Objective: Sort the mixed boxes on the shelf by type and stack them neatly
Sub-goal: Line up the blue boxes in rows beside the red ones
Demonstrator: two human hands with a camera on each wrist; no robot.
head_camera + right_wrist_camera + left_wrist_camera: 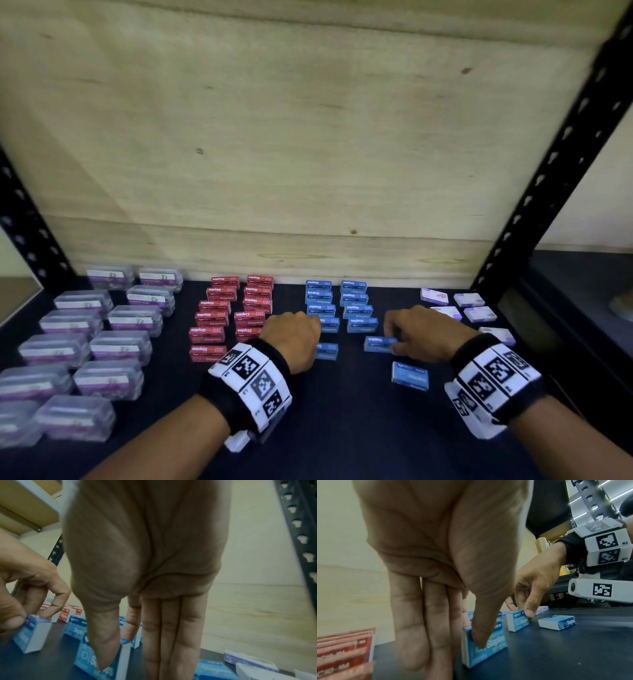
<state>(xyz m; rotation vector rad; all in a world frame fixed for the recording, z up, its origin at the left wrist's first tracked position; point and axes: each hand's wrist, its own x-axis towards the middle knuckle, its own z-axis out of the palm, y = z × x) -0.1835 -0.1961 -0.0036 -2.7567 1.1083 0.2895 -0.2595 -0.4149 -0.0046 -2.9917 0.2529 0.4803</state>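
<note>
1. Sorting was mostly done; both hands were working the blue staple boxes mid-shelf [342,428].
2. Left hand [294,337] pinched one upright blue box [485,646], thumb on its face.
3. Right hand [423,334] pinched another blue box [378,343].
4. Next I'd guess: slot both into the blue rows [356,305], then grab the flat stray box [410,376] just in front of the right hand.

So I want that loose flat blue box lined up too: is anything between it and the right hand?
Nothing visible. The flat blue box lies alone on the dark shelf, just nearer than the right hand, which already pinches another blue box standing on edge. Bare shelf separates them.
</note>
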